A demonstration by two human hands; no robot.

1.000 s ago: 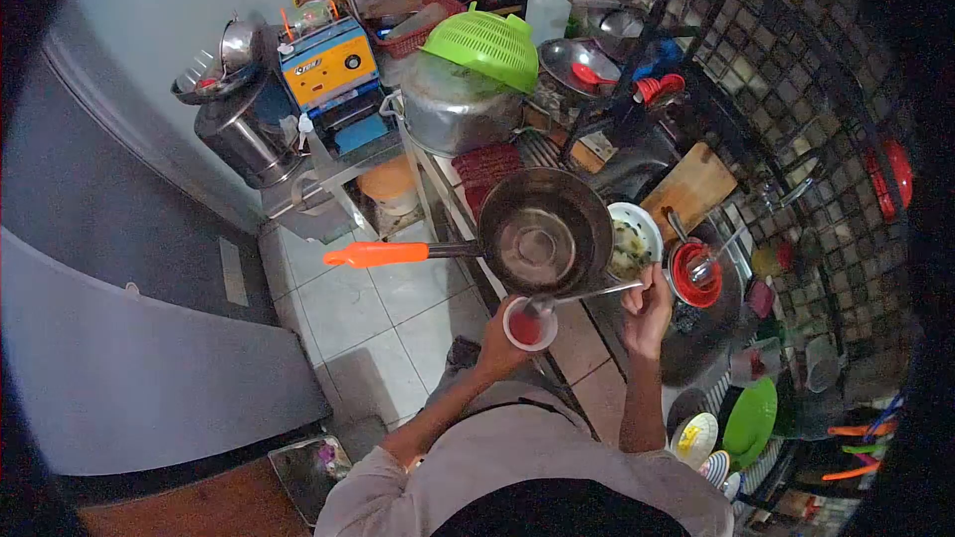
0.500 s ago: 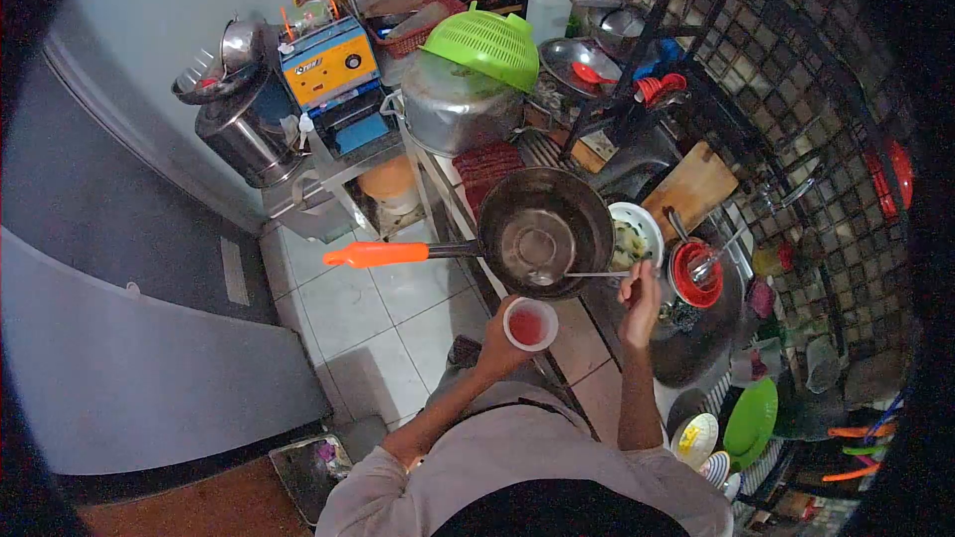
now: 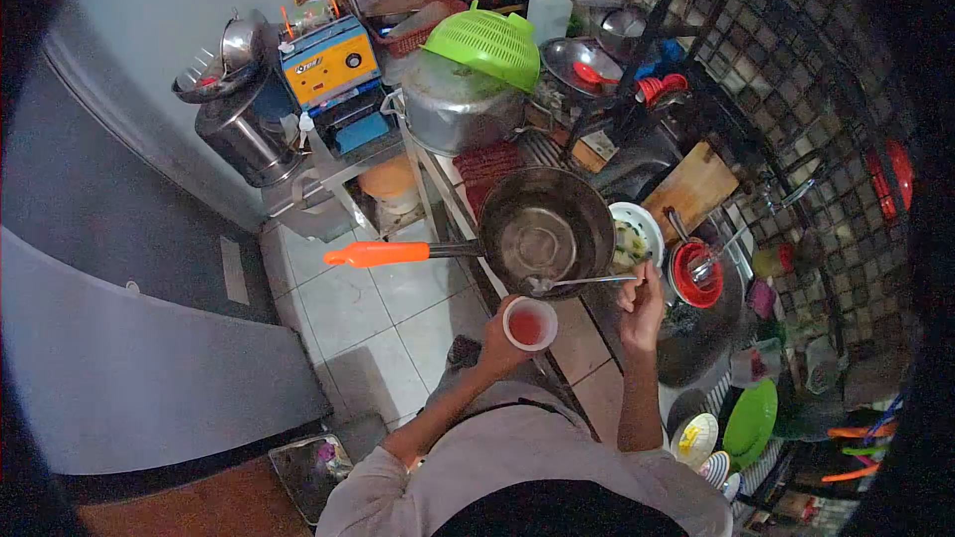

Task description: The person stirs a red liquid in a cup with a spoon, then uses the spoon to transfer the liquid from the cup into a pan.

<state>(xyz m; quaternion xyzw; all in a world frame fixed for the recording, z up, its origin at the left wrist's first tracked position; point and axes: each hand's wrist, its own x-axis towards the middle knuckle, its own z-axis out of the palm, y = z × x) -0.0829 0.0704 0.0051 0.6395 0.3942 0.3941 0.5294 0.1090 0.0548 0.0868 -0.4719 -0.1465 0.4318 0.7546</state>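
Observation:
My left hand (image 3: 493, 345) is wrapped round a white cup (image 3: 530, 324) with red contents, held upright below the pan. In my right hand (image 3: 642, 310) is the handle end of a metal spoon (image 3: 587, 281). The spoon's bowl hangs over the near edge of a deep dark pan (image 3: 545, 229), just above the cup. That pan has an orange handle (image 3: 383, 255) pointing left over the floor. Right of it, partly covered by the pan, is a white colander (image 3: 649, 224) with pale green pieces inside.
Red bowls (image 3: 696, 278) stand by the sink (image 3: 701, 348), near a wooden cutting board (image 3: 696, 184). A large lidded pot (image 3: 458, 114) carries a green basket (image 3: 487, 45). Plates, one being green (image 3: 750, 425), are racked at the lower right.
The spoon has moved toward me and slightly left, its bowl going from inside the pan to the near rim. My right hand has turned a little; the left hand and cup look unmoved.

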